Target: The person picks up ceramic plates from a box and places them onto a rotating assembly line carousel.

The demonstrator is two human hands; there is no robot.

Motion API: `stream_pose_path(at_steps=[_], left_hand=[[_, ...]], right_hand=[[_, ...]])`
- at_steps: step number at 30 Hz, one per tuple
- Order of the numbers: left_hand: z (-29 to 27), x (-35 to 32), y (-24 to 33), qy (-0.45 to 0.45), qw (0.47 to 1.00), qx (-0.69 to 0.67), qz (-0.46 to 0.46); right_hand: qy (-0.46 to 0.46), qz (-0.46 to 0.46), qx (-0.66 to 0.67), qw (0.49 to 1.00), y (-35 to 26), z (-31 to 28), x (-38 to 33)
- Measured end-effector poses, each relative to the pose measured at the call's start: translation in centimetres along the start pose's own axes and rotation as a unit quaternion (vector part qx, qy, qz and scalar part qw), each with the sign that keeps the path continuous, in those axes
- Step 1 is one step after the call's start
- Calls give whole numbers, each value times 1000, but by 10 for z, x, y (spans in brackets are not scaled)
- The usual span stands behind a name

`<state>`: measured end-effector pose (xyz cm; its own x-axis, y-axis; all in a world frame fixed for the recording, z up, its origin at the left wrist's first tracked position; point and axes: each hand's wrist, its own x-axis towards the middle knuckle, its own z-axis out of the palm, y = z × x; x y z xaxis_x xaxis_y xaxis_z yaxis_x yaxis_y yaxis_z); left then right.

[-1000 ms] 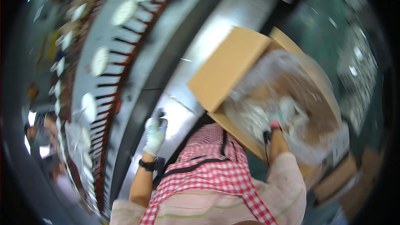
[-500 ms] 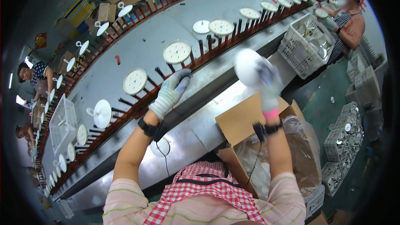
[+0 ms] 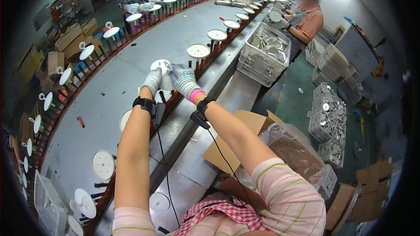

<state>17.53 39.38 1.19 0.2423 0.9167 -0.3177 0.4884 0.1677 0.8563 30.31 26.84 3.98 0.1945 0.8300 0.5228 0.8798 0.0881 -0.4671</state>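
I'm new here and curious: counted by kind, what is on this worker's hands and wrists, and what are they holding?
Gloved hands: 2, left hand, right hand
Black wrist bands: 2
White disc, held by both: 1
Total: 5

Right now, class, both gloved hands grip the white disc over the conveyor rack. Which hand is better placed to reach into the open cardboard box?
Probably the right hand. The cardboard box sits on the person's right, beside that forearm; the left hand would need to cross the body. Both hold the white disc.
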Motion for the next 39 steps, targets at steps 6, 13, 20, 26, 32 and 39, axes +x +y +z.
stream_pose_path(at_steps=[6,13,20,26,32,39], left_hand=[[19,-9,5,65,944,307,103],[-31,-74,-30,121,916,356,142],[-117,-113,-172,247,933,194,178],[23,-327,-156,473,853,207,70],[98,-413,-136,555,777,296,12],[131,-466,-199,431,887,160,35]], right_hand=[[-140,144,25,979,-10,14,24],[-254,239,49,936,-45,40,17],[-138,-64,269,951,-49,-17,-158],[-103,142,427,887,199,-198,-429],[-18,556,-37,831,440,-228,-599],[-277,592,-204,729,447,-194,-656]])
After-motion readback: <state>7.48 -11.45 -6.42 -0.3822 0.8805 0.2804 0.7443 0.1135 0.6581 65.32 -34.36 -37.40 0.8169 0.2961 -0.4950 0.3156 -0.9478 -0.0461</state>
